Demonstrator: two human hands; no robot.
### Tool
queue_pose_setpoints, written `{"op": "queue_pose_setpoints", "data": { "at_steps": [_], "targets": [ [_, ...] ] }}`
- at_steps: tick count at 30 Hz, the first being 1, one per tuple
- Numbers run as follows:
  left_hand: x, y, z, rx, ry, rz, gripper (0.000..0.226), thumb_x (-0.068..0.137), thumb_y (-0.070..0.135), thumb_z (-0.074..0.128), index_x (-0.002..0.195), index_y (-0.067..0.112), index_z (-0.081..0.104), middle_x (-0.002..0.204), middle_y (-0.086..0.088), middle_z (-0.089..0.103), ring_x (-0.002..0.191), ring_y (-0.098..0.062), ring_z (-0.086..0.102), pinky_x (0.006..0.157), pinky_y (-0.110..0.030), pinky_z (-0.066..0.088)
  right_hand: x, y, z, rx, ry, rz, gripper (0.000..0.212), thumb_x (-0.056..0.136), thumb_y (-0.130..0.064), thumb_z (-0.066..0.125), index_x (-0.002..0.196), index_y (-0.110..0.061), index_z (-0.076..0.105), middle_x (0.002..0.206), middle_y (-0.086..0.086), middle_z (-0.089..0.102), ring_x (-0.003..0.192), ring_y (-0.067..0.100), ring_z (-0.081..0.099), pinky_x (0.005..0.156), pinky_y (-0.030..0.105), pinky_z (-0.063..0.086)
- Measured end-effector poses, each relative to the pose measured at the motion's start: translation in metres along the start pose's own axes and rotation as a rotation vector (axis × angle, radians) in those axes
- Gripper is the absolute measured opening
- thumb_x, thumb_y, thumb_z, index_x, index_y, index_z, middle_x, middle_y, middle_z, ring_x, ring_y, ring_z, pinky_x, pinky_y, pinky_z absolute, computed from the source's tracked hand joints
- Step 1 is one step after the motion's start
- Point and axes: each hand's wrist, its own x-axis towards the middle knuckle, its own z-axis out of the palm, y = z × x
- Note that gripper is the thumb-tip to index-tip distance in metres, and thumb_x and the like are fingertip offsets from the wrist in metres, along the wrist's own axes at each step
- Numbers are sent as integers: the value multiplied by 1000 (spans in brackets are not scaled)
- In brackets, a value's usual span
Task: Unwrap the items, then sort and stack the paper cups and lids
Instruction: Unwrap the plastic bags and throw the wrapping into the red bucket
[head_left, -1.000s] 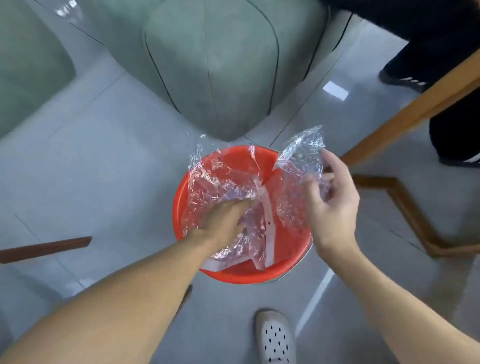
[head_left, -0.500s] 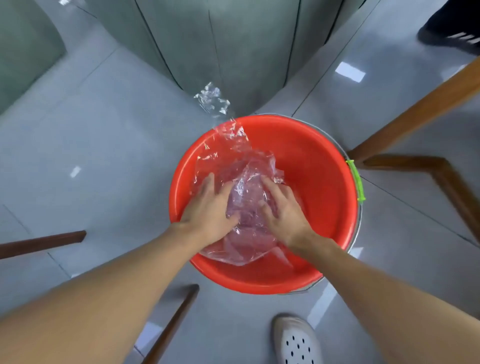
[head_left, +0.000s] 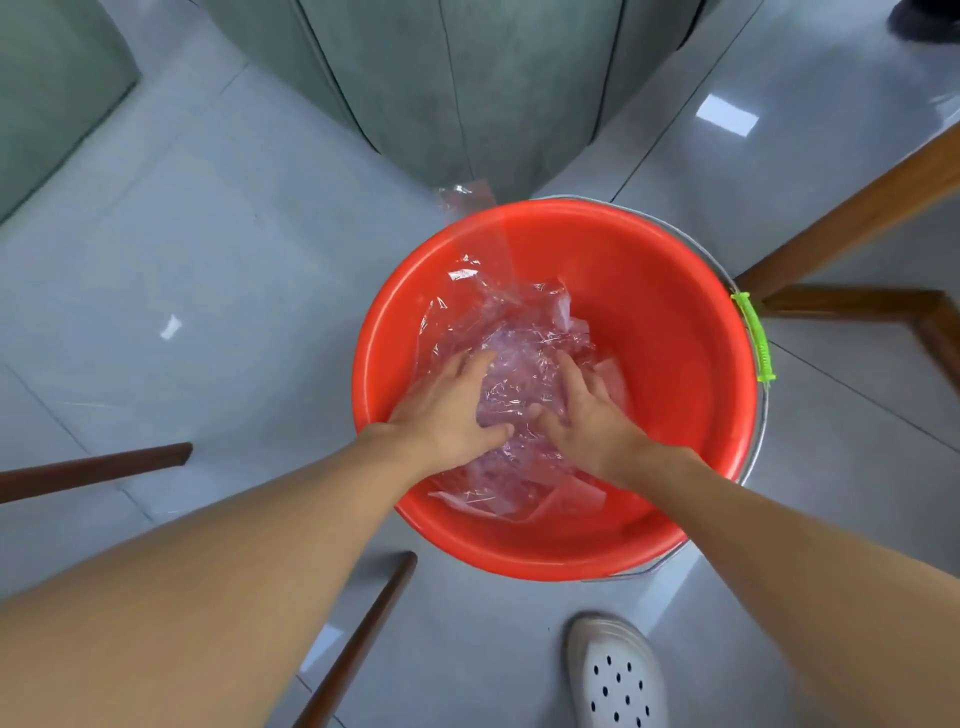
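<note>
The clear, crinkled plastic wrapping film lies bunched in the bottom of a round red plastic bucket, filling the middle and the near wall, with one loose tail running up the far wall and hanging over the far rim. Both hands are down inside the bucket on top of it. The left hand lies flat on the left side of the heap, fingers nearly straight and a little spread, pressing down without gripping. The right hand does the same on the right side, fingers extended and thumb pointing in toward the other thumb, with nothing closed in it. Judging from this, the unwrapping part looks done or nearly so, and the step in hand is packing the waste film down. No paper cups or lids show anywhere, so how far the sorting and stacking have got cannot be told; that part seems to lie ahead. The tail over the far rim would need tucking in. A green ribbed grip on the bucket's wire handle rests against the right rim. The bucket stands on a glossy grey tiled floor, near a white perforated clog, dark wooden legs, a lighter wooden frame and grey-green upholstered seating.
</note>
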Motion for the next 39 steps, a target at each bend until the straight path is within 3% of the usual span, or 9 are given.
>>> {"op": "queue_pose_setpoints", "data": {
  "at_steps": [4,10,16,21,30,39],
  "targets": [
    [-37,26,-36,9,33,14,86,85,50,68,152,28,18,146,-4,42,129,-25,49,103,-45,45,-45,-24,-32,-67,54,24,76,90,-60,42,148,-38,-1,155,8,16,139,35,28,108,57,31],
    [-132,74,-139,19,139,60,75,85,47,68,147,28,30,148,3,38,131,-23,47,104,-41,43,-140,-108,-102,-31,207,-32,72,90,-51,47,148,-26,13,144,14,35,131,37,36,105,54,34],
    [-257,102,-272,-14,280,116,69,86,46,67,144,24,36,144,-1,44,132,-22,45,106,-40,39,-244,-243,-170,-47,330,-158,62,94,-45,45,146,-19,23,140,13,38,126,35,43,102,48,38],
    [-377,71,-356,-49,455,84,65,87,45,67,142,24,39,141,0,46,130,-20,45,107,-42,38,-318,-374,-182,-43,323,-353,59,96,-39,46,146,-16,24,139,13,37,128,34,40,104,44,36],
    [-611,-69,-421,-130,736,-195,62,90,45,63,142,23,39,144,-1,46,131,-22,46,106,-44,40,-429,-580,-108,-174,207,-649,55,97,-41,44,144,-20,26,139,6,37,117,28,50,95,47,45],
    [-813,-194,-387,-271,863,-588,60,91,46,62,141,23,39,139,-3,49,125,-24,52,101,-45,47,-505,-736,44,-303,-88,-920,52,96,-40,45,143,-20,32,137,7,40,121,27,46,101,48,41]
  ]
}}
